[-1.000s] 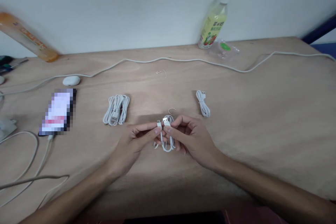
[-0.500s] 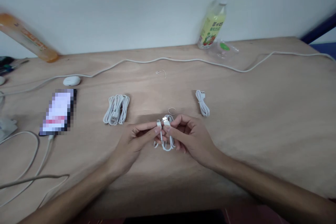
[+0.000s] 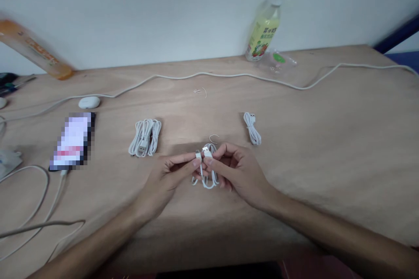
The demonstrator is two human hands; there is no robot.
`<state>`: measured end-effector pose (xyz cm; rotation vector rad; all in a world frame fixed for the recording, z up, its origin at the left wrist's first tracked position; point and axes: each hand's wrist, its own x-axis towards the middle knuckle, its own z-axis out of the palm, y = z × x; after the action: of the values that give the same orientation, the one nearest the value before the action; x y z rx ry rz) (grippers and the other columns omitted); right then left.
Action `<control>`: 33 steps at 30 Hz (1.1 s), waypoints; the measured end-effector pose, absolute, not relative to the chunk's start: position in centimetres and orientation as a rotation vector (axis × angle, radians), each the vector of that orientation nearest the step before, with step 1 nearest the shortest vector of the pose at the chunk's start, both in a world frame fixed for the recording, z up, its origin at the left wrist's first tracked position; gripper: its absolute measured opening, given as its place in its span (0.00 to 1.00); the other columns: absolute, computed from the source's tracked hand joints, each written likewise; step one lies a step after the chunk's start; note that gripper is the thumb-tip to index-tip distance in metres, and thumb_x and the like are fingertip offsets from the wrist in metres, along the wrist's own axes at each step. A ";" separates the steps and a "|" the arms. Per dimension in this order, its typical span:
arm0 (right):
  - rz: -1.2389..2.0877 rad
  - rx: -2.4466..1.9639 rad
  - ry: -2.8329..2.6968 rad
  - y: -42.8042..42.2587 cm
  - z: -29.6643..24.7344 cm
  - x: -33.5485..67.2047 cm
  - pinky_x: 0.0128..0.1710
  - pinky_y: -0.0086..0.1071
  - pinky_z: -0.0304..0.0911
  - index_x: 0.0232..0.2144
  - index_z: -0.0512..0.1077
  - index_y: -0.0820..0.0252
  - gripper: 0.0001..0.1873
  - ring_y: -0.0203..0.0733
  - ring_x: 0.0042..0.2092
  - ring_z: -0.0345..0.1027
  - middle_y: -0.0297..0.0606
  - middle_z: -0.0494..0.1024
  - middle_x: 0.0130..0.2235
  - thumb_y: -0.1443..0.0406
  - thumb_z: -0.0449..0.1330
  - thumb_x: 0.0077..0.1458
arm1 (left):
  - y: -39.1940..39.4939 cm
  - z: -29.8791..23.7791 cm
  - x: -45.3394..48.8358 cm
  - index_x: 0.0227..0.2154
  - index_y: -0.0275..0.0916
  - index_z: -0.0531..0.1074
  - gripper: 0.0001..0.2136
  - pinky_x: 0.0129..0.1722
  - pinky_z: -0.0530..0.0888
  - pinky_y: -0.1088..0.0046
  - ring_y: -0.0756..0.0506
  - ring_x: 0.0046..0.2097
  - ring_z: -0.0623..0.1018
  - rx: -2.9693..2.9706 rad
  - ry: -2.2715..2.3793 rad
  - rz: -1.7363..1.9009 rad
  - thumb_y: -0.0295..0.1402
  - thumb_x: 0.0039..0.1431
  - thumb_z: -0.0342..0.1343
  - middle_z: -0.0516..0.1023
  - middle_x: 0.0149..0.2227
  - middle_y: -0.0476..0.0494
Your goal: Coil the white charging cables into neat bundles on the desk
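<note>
Between my two hands is a white USB cable (image 3: 208, 184), loosely coiled. My left hand (image 3: 170, 173) pinches its smaller connector between thumb and forefinger. My right hand (image 3: 237, 171) grips the larger USB plug, its metal end pointing away from me, and part of the coil. My fingers hide some of the loops. Just beyond the hands lies a short white twist tie (image 3: 214, 137). Left of them rests a bundle of coiled white cables (image 3: 145, 137); on the right is a smaller coiled cable (image 3: 252, 129).
A long white cord (image 3: 203, 73) crosses the wooden table (image 3: 310, 152). A phone (image 3: 72, 139) on a charging cable and a white earbud case (image 3: 89, 102) lie left. Two bottles, one orange (image 3: 36, 50), one yellow-green (image 3: 264, 30), lean against the wall. Small tie scraps (image 3: 200, 92) lie mid-table.
Hardly anything differs. Both hands keep the same hold on the cable, and the view has shifted very slightly.
</note>
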<state>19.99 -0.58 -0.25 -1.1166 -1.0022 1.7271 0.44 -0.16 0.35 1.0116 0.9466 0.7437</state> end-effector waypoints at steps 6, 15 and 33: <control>1.731 -1.117 -0.989 -0.6 -0.3 20.0 0.15 0.24 0.55 0.27 0.70 0.55 0.25 0.29 0.19 0.61 0.28 0.76 0.23 0.48 0.78 0.51 | -0.1 0.4 0.4 0.43 0.45 0.89 0.08 0.46 0.74 0.71 0.46 0.40 0.78 1.025 0.931 0.744 0.37 0.69 0.66 0.87 0.36 0.47; 1.718 -1.131 -1.022 -0.6 -0.5 19.9 0.14 0.24 0.55 0.28 0.69 0.55 0.27 0.29 0.18 0.60 0.28 0.75 0.22 0.44 0.75 0.52 | -0.2 0.6 0.5 0.43 0.44 0.89 0.09 0.46 0.74 0.71 0.45 0.41 0.79 1.035 0.933 0.741 0.37 0.71 0.64 0.87 0.36 0.47; 1.742 -1.105 -1.002 -0.6 -0.3 20.0 0.17 0.25 0.60 0.28 0.70 0.55 0.23 0.30 0.20 0.63 0.30 0.78 0.25 0.51 0.77 0.52 | -0.3 0.3 0.4 0.43 0.46 0.89 0.09 0.45 0.75 0.72 0.46 0.40 0.80 1.041 0.923 0.752 0.37 0.71 0.63 0.87 0.36 0.48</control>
<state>19.99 -0.56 -0.30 -1.1051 -1.0018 1.7420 0.39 -0.28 0.34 1.0413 0.9230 0.7522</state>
